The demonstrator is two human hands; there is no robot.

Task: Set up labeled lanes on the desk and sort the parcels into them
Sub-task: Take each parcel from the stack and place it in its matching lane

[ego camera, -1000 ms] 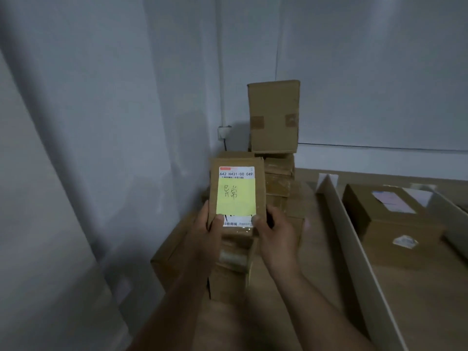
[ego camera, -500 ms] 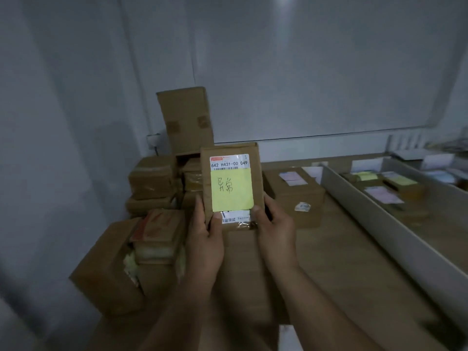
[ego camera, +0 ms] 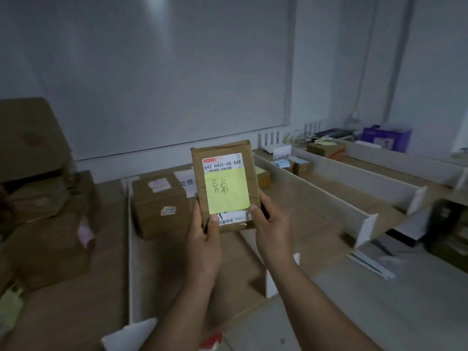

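Observation:
A small flat cardboard parcel (ego camera: pixel 197 158) stands upright in front of me, carrying a white shipping label and a handwritten yellow sticky note (ego camera: pixel 226 192). My left hand (ego camera: pixel 203 245) grips its lower left edge with the thumb on the front. My right hand (ego camera: pixel 272 230) holds the lower right edge, thumb by the note's corner. On the desk behind it, white divider boards (ego camera: pixel 316 196) mark lanes. A larger brown box (ego camera: pixel 159 209) with a pink note lies in the leftmost lane. Small boxes (ego camera: pixel 301 167) sit in the lanes farther right.
A heap of unsorted cardboard boxes (ego camera: pixel 43 224) fills the left side. A purple box (ego camera: pixel 386 135) and clutter stand at the back right. More white boards (ego camera: pixel 372 264) lie on the desk at right. A white wall runs behind the desk.
The view has swung right, from the box heap in the corner toward the lanes. The parcel stays upright in both hands, now in front of the left lanes.

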